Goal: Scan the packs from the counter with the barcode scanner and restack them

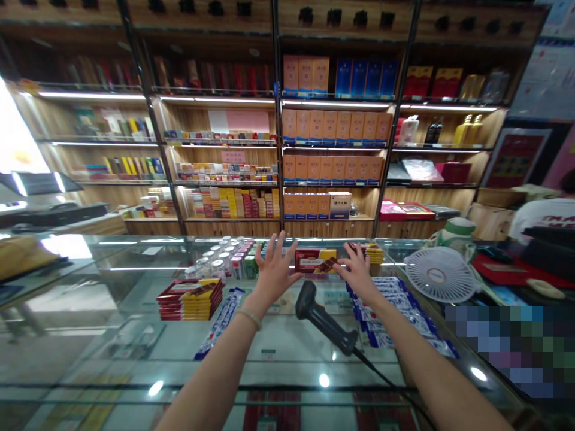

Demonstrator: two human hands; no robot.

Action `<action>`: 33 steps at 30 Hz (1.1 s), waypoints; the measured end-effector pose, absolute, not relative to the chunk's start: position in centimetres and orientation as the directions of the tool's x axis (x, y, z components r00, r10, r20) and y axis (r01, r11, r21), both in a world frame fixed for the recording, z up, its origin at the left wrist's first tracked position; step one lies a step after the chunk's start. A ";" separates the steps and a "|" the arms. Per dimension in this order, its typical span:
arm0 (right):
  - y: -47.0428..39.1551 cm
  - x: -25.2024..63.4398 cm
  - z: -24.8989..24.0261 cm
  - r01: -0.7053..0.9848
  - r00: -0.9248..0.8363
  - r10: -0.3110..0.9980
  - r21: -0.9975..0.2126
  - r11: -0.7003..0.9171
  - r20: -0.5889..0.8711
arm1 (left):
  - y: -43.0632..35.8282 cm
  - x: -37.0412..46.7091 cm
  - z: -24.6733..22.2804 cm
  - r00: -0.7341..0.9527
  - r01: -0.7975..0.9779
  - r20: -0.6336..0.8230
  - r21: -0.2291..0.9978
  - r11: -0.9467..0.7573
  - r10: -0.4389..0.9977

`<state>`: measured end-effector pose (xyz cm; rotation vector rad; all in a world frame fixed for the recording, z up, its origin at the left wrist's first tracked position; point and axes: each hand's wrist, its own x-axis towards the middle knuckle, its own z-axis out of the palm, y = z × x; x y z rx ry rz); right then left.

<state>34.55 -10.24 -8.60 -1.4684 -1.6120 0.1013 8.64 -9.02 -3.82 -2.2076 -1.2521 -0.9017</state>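
A red and yellow chocolate bar (309, 261) faces me between my two hands, at the far part of the glass counter. My right hand (359, 275) has its thumb and fingers at the bar's right end, pinching it. Left of the bar is my left hand (275, 269), fingers spread and holding nothing. A stack of similar chocolate bars (191, 299) lies to the left, and another stack (374, 254) is partly hidden behind my right hand. Below the bar, a black barcode scanner (326, 323) lies between my forearms, its cable running toward me.
Several small capped bottles (220, 263) stand behind my left hand. Blue-and-white packets lie at left (220, 323) and right (399, 311). A white fan (438, 274) and green-white jug (458, 233) stand right. Shelves (332, 221) line the wall. A person's sleeve (543, 218) shows at far right.
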 end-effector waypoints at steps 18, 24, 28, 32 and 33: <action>-11.6 32.8 -5.9 0.938 0.065 0.870 -0.327 0.113 0.489 | -9.3 7.0 -3.5 0.487 0.815 0.692 -0.141 -0.562 0.533; -14.6 30.7 -4.5 0.965 0.081 0.884 -0.257 0.045 0.460 | -9.0 6.5 -3.7 0.482 0.806 0.698 -0.118 -0.579 0.529; -17.8 28.7 -4.9 0.984 0.041 0.877 -0.174 0.048 0.478 | -8.8 6.4 -3.9 0.474 0.811 0.702 -0.113 -0.574 0.532; -20.5 26.8 -6.7 0.989 -0.009 0.892 -0.130 0.076 0.453 | -8.9 6.4 -4.1 0.484 0.803 0.694 -0.111 -0.586 0.533; -20.9 26.3 -7.2 0.990 -0.011 0.896 -0.123 0.073 0.444 | -8.9 6.4 -4.1 0.487 0.800 0.693 -0.109 -0.590 0.532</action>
